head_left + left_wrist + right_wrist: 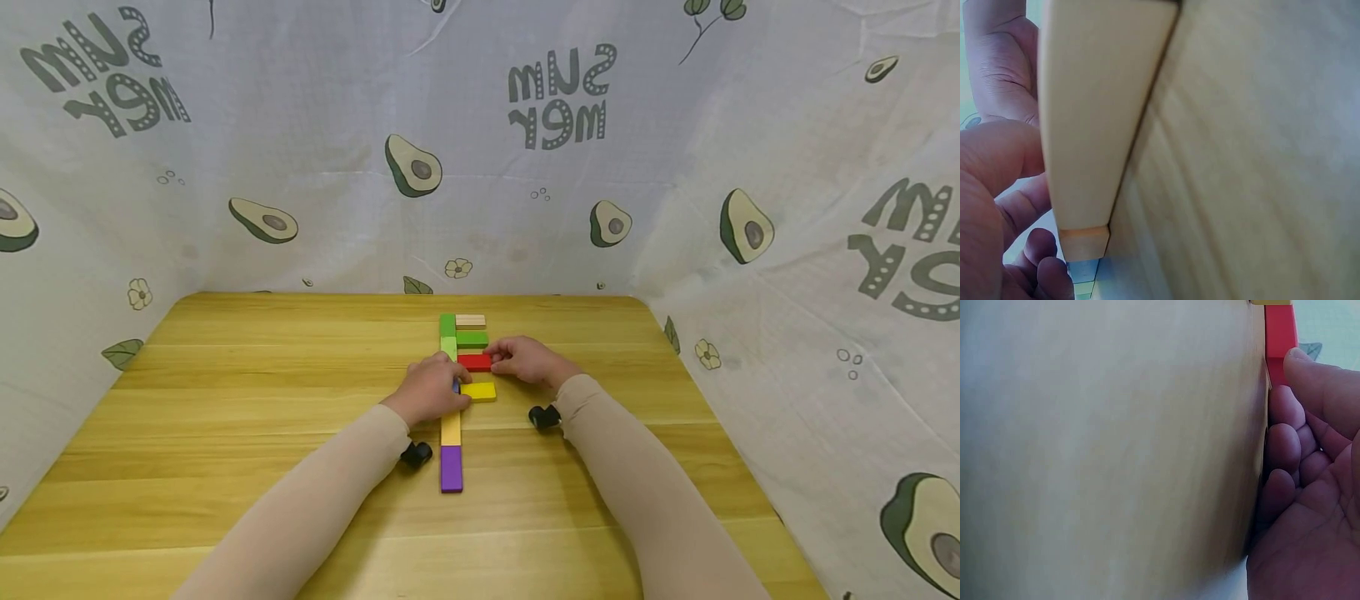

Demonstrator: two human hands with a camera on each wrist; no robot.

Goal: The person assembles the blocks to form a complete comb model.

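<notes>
In the head view, my right hand pinches the right end of a red block. The right wrist view shows the thumb against the red block, fingers curled beneath. My left hand rests over a column of flat blocks, its fingertips by the red block and thumb by a yellow block. A bit of a blue block shows between that thumb and forefinger. Below are an orange-yellow block and a purple block. The column's middle is hidden under the left hand.
Above the red block, a green block and a pale wood block also extend rightward from the column. Its top is a green block. Everything lies on a wooden table, with a printed cloth behind and at both sides.
</notes>
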